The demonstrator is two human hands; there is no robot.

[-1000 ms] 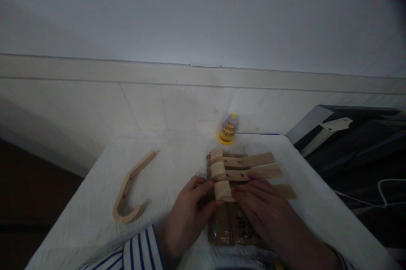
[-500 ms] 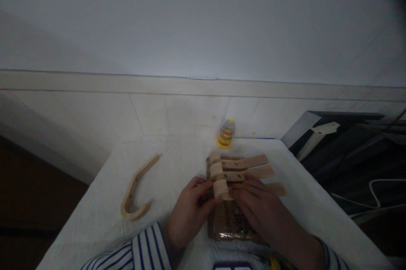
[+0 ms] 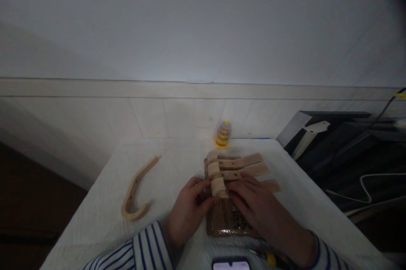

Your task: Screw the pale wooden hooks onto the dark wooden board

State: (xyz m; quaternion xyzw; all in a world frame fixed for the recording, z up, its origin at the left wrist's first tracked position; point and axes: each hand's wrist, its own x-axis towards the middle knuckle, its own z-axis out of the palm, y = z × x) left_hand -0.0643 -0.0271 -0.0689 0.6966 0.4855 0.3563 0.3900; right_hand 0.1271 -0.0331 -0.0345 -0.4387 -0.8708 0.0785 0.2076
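Wood, pale and smooth, makes up the nearest hook (image 3: pixel 218 186): a flat strip whose left end curls into a tight J while its straight shank runs off to the right. It lies across a brown cardboard packet (image 3: pixel 222 221) with dark print, at the middle of the white, slightly textured tabletop (image 3: pixel 177 162). The left hand (image 3: pixel 187 210) comes in from a blue-and-white striped sleeve (image 3: pixel 146 252), its bent fingers touching the curled end; whether they close round it or only press against it cannot be told in this dim light. The right hand (image 3: pixel 257 210) lies over the shank with fingers stretched flat along it rather than wrapped about it, so only the shank's far tip shows beyond the knuckles.

Two more hooks (image 3: pixel 238 162) of the same wood lie just behind, parallel and close together on the packet, each showing small dark screw holes. A lone hook (image 3: pixel 137 191) rests well apart at the left, curl towards the person. A small clear container (image 3: pixel 222 134) with a yellow base stands at the table's far edge, against pale wall panelling (image 3: pixel 95 113). At the bottom edge a phone (image 3: pixel 231 265) shows its lit screen. Right of the table stands a black frame (image 3: pixel 342 143), with a white cable (image 3: pixel 364 177) looped below it.
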